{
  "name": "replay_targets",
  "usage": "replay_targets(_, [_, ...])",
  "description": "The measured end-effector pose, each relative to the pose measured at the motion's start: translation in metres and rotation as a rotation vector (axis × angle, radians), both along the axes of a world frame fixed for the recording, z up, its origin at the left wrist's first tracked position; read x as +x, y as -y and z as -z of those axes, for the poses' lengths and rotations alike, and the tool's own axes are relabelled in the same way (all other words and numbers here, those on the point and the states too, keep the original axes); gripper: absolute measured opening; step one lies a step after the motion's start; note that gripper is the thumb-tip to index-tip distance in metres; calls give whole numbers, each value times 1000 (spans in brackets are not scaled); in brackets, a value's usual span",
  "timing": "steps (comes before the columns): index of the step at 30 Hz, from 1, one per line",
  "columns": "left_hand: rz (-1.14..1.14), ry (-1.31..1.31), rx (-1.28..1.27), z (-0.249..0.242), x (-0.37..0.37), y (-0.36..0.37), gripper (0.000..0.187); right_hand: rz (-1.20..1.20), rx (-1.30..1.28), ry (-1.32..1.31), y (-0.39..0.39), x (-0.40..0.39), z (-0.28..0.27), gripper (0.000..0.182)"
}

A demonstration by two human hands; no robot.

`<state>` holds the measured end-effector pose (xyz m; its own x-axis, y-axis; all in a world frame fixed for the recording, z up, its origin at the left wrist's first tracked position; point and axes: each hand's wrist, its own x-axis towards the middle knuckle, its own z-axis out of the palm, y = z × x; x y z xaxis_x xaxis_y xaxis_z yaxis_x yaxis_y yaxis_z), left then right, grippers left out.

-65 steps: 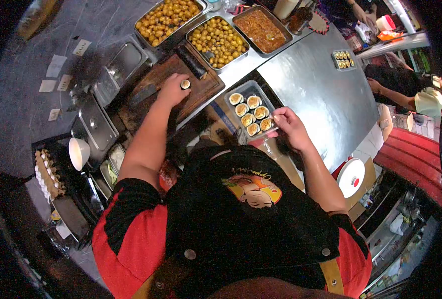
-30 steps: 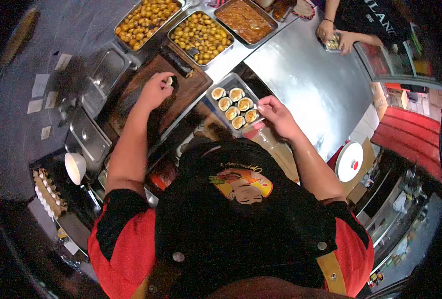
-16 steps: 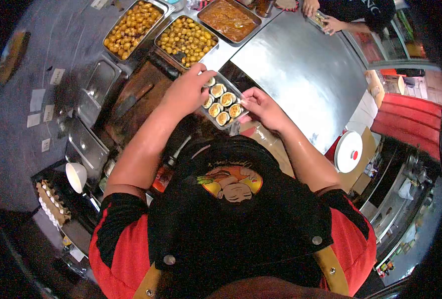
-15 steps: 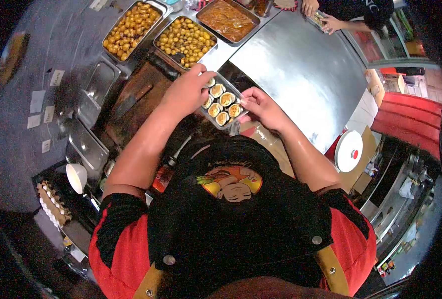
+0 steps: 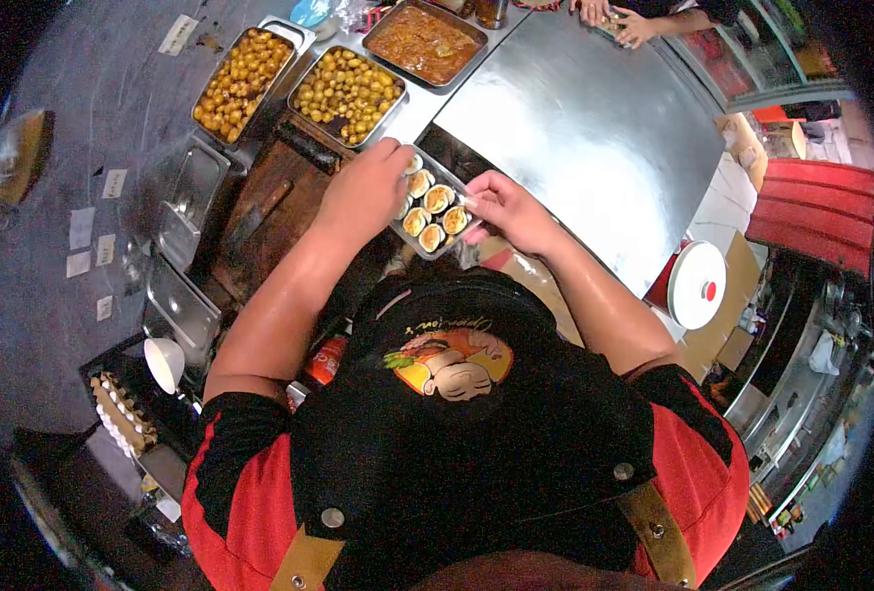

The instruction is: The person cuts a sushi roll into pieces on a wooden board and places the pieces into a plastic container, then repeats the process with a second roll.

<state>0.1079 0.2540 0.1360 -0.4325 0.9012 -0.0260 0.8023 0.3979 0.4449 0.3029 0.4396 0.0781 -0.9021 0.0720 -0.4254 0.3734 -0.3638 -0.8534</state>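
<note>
A small clear plastic tray (image 5: 431, 255) of sliced, filled seaweed rolls (image 5: 439, 199) is between my two hands, above the near edge of the counter. My left hand (image 5: 366, 195) is closed at the tray's upper left side, its fingertips over the roll at that corner and partly hiding the slices. My right hand (image 5: 509, 211) pinches the right edge between thumb and fingers. Left of the tray, a knife (image 5: 260, 212) lies on a dark wooden cutting board (image 5: 294, 234).
Two metal pans of small round yellow-brown pieces (image 5: 346, 94) and a pan of orange-red sauce (image 5: 425, 41) stand at the back. A wide steel surface (image 5: 575, 138) spreads rightward. Another person's hands (image 5: 634, 28) hold something at its far edge. A white round lid (image 5: 696, 284) is right.
My view has shifted slightly, so the pans and lid sit differently in it. Both hands stay on the tray, which appears a little lower and less covered by my left fingers.
</note>
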Motion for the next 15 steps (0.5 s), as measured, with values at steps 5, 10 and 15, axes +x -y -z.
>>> replay_targets(5, [83,14,-1,-5,-1,1,34,19,-49,6,-4,5,9,28])
replay_targets(10, [129,-79,-9,-4,-7,-3,33,3,-27,4,-9,10,14,28])
replay_targets(15, [122,-98,-9,-23,-5,-12,28,12,-74,-25,-17,16,11,27])
